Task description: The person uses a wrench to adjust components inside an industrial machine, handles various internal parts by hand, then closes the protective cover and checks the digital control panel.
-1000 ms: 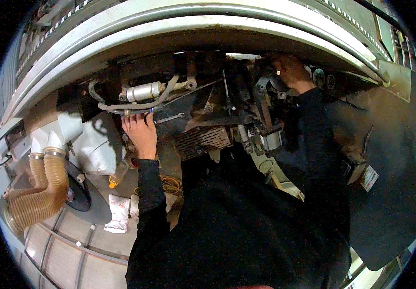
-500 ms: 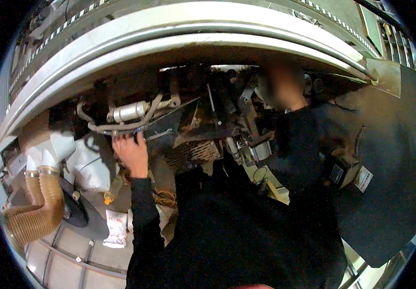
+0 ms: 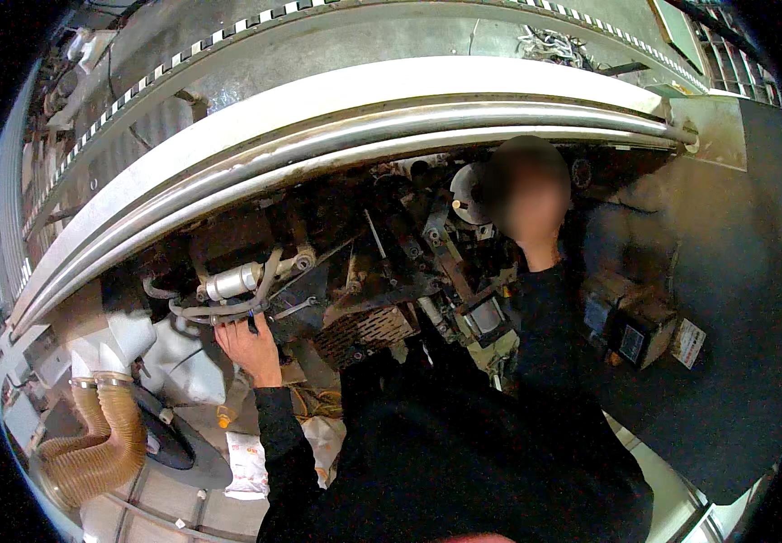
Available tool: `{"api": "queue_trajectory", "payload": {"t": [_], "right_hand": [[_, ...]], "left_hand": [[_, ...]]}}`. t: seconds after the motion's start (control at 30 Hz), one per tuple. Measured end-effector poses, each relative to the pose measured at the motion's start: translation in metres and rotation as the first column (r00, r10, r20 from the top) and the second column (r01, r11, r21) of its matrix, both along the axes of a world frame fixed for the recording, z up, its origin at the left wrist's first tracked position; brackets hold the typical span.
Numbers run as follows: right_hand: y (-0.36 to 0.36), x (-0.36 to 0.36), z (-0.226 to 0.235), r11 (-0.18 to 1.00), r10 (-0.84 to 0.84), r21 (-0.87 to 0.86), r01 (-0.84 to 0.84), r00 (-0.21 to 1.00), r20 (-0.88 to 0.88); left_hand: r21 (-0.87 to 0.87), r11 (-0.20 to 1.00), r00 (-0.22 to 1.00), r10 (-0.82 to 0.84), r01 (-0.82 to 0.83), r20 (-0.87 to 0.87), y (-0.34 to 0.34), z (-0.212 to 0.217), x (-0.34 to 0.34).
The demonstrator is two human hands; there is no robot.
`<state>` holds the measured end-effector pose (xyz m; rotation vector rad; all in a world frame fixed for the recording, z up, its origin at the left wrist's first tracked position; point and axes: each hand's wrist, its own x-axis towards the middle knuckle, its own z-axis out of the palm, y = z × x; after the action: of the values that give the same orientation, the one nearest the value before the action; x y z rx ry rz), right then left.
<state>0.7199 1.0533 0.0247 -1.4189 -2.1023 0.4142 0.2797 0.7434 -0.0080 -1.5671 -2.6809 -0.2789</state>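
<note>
My left hand [image 3: 250, 351] is at a grey hose [image 3: 219, 312] low on the machine's dark underside, its fingers curled against the hose and the thumb pointing up. A small blue band shows beside the thumb. Just right of that hand lies an open-ended wrench [image 3: 297, 309], its near end close to the thumb. Above the hose runs a silver cylinder [image 3: 234, 281]. My right hand [image 3: 541, 242] reaches up to the machinery on the right; its fingers are blurred, and what they touch cannot be made out. A round metal disc [image 3: 470, 195] sits just left of it.
A long pale beam with a rail [image 3: 382, 122] crosses above the work. Ribbed tan ducts [image 3: 118, 434] stand at the left, near a white packet [image 3: 246, 466]. A perforated metal plate [image 3: 364, 335] is at centre. A dark box [image 3: 644, 330] and a black panel [image 3: 744, 299] are right.
The view has tilted, so the beam and machine sit lower in the picture. My left hand stays at the hose. The right hand stays raised at the machinery.
</note>
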Motion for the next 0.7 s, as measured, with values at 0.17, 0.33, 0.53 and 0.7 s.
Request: {"api": "queue_trajectory", "payload": {"t": [0.17, 0.33, 0.53, 0.7], "right_hand": [[0.000, -0.012, 0.024, 0.999, -0.027, -0.029, 0.027, 1.000, -0.013], [-0.008, -0.010, 0.024, 0.995, -0.080, -0.053, 0.079, 0.996, -0.031], [-0.013, -0.010, 0.018, 0.997, -0.058, -0.045, 0.056, 0.998, -0.039], [-0.020, -0.009, 0.020, 0.993, -0.094, -0.070, 0.093, 0.995, -0.017]], "left_hand": [[-0.006, 0.999, 0.999, -0.047, 0.047, 0.002, 0.015, -0.007, 0.016], [-0.035, 0.999, 0.994, 0.027, -0.024, 0.108, 0.022, -0.003, 0.021], [0.006, 0.999, 0.999, -0.047, 0.047, 0.010, 0.017, -0.011, 0.017], [-0.022, 0.997, 0.997, -0.069, 0.069, 0.017, 0.016, -0.006, 0.016]]}}
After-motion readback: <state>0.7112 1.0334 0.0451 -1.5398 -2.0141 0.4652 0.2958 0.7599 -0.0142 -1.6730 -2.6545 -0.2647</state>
